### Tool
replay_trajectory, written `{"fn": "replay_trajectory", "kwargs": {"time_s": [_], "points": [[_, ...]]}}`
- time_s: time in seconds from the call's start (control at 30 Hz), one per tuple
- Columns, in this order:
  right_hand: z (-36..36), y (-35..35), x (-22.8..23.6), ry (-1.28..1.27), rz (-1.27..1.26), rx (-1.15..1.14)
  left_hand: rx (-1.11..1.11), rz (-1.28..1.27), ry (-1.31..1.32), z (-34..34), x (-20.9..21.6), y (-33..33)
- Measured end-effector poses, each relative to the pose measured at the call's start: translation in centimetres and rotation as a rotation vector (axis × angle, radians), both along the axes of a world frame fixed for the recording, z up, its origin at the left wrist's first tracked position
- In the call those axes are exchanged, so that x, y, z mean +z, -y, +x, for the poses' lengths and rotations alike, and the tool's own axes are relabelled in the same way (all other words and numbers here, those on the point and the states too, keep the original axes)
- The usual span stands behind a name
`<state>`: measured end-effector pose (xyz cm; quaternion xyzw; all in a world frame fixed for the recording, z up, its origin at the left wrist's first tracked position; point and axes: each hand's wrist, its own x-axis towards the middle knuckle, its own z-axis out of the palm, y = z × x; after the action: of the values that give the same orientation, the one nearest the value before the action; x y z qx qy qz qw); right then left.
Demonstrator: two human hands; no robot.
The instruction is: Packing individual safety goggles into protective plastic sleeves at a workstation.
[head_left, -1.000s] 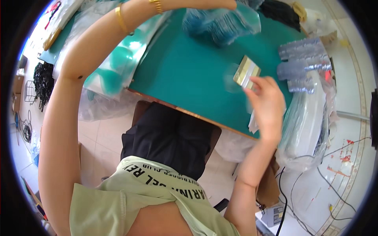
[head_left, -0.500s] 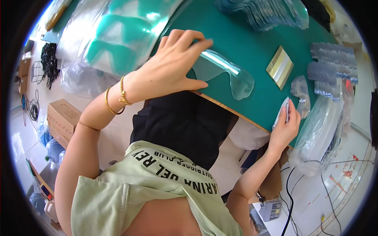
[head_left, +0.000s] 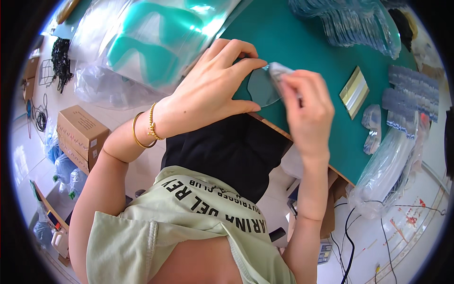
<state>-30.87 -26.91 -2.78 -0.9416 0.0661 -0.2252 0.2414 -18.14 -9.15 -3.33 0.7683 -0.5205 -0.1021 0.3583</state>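
Note:
My left hand [head_left: 215, 87] grips a clear curved plastic lens [head_left: 263, 86] over the near edge of the green table [head_left: 307, 52]. Thumb and fingers pinch its left side. My right hand [head_left: 307, 106] holds a small clear plastic sleeve [head_left: 279, 72] against the lens's upper right edge, fingers curled around it. Both hands meet just above my lap. Part of the lens is hidden behind my fingers.
A gold-striped flat pack [head_left: 354, 91] lies on the table. A pile of clear lenses [head_left: 350, 21] sits at the far side. Bags of green-tinted parts [head_left: 156, 42] hang at the left, clear bags [head_left: 392, 156] at the right. Cardboard boxes [head_left: 80, 137] stand on the floor.
My right hand has come up from the table's right edge with the clear sleeve and now meets the lens. The left hand keeps its hold on the lens, drawn closer to me.

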Motion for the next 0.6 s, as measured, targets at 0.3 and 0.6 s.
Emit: {"fn": "replay_trajectory", "kwargs": {"time_s": [0.3,0.6], "points": [[1.1,-2.4,-0.6,0.039,0.066,0.071,0.029,-0.065,0.030,-0.2,-0.4,0.5],[-7.8,0.7,-0.9,-0.027,-0.055,-0.130,0.031,-0.039,-0.001,-0.4,-0.3,0.3]]}}
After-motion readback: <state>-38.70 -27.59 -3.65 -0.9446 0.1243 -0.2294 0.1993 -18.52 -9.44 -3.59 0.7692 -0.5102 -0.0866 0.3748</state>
